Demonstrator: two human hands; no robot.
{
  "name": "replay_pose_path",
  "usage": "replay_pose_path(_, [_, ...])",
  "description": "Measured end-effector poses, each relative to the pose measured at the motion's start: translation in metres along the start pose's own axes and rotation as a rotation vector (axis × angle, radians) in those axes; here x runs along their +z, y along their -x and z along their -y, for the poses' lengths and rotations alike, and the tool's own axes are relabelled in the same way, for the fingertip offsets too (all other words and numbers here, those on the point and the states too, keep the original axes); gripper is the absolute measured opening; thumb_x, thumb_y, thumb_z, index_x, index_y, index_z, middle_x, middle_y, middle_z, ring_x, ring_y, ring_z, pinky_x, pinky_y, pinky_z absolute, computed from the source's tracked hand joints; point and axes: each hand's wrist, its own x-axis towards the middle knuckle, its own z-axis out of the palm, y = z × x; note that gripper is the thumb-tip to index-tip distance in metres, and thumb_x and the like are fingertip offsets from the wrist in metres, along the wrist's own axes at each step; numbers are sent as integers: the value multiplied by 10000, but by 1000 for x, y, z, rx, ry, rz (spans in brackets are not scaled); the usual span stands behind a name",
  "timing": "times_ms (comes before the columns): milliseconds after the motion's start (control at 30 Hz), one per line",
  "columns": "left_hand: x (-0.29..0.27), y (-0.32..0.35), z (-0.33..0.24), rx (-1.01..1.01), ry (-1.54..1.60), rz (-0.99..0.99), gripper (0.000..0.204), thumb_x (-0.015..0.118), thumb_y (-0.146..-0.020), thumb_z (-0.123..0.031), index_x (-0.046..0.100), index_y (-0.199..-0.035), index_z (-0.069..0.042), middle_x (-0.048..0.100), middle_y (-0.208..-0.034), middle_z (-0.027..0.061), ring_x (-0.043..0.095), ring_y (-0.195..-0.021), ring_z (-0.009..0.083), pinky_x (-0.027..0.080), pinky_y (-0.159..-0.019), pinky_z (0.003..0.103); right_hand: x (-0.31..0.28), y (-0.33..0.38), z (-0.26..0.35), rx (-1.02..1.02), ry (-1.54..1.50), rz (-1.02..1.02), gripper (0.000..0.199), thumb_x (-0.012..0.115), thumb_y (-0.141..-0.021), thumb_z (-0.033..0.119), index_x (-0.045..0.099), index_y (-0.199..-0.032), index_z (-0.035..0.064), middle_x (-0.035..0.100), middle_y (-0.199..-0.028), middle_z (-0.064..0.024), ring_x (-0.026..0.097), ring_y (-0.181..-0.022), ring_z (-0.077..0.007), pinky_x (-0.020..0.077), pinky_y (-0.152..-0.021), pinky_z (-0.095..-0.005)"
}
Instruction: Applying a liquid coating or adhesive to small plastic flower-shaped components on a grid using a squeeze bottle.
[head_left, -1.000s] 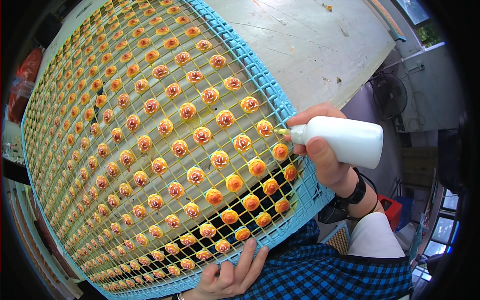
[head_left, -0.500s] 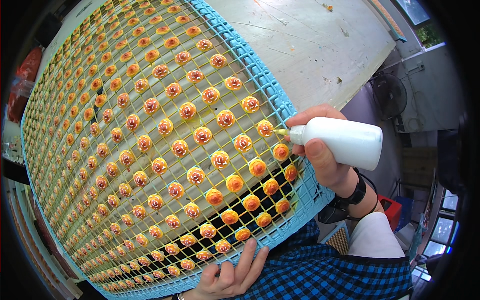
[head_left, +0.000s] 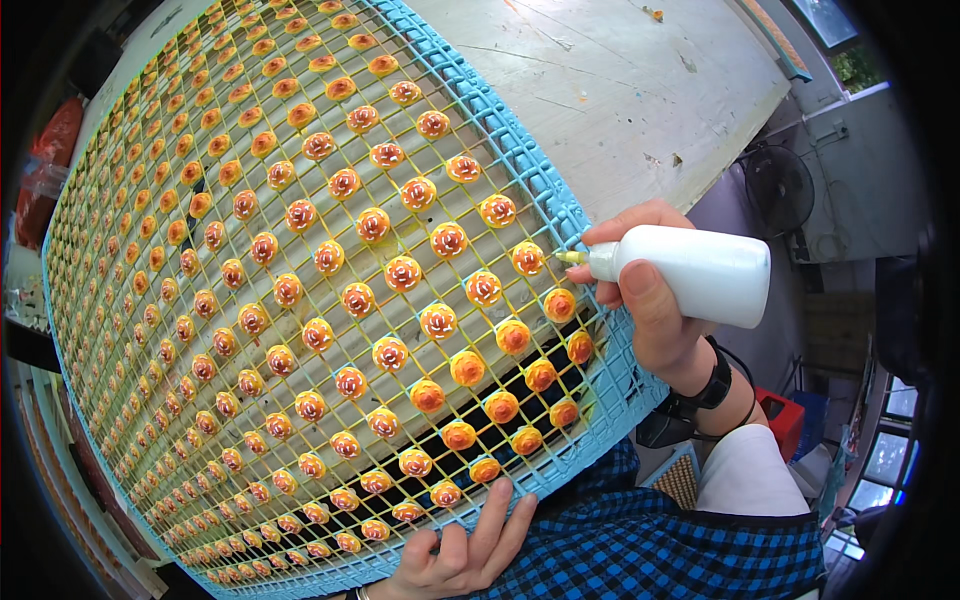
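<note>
Small round orange-and-yellow rose-shaped pieces (head_left: 437, 321): head view; spaced in rows across the rack, probably so each can be reached singly; many bear white strokes, while those by its near right corner look plain.
Yellow wire rack with a blue lattice rim (head_left: 535, 165): over the pale grey flat table (head_left: 620, 90), its near edge reaching the blue-and-black checked garment (head_left: 680, 545), perhaps to bring that corner close.
White cylindrical plastic squeeze bottle (head_left: 705, 275): held on its side past the rack's right edge, narrow yellowish nozzle (head_left: 571, 257) aimed at a white-stroked piece just inside; whether the tip touches is unclear.
Right hand (head_left: 655, 295): closed around the bottle near its nozzle end, a hold that seems suited to fine aiming.
Left hand (head_left: 455, 555): half curled at the near edge, fingertips on the rim, likely steadying it; I cannot tell whether it grips.
</note>
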Motion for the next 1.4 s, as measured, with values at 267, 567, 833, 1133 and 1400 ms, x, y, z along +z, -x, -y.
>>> replay_pose_path(267, [1,-2,2,0,-20,-31,267,536,-888,-161,615,-1142,-186,625,-1162,-28,347,-726,125,308,-650,238,2,0,2,28,-8,-5,174,626,-856,165,616,-824,-5,606,-844,-121,575,-695,-165,454,-615,-275])
replay_pose_path(567, [0,-2,2,-8,-12,-24,269,537,-887,-158,614,-1144,-187,625,-1162,-30,345,-724,123,308,-650,237,1,-1,3,71,96,15,502,532,-863,464,548,-945,-32,541,-721,-26,499,-558,-35,525,-625,-224])
replay_pose_path(833, [0,-3,2,-9,5,-27,264,539,-884,-154,618,-1135,-181,627,-1160,-31,350,-731,125,304,-650,234,2,0,3,57,89,9,499,529,-865,459,547,-937,-35,543,-732,-32,499,-560,-34,521,-619,-223])
replay_pose_path(1133, [-1,-3,1,-16,7,-22,264,532,-887,-161,618,-1135,-183,626,-1159,-23,350,-731,124,303,-652,236,1,0,5,77,68,25,514,530,-857,486,547,-936,-22,545,-720,-25,496,-572,-26,502,-607,-208])
replay_pose_path(1400, [0,-1,1,3,6,14,257,553,-854,-186,633,-1096,-217,635,-1129,-35,342,-764,129,294,-653,235,-4,0,5,48,-6,115,209,620,-853,211,619,-855,3,596,-867,-112,575,-737,-173,454,-662,-283])
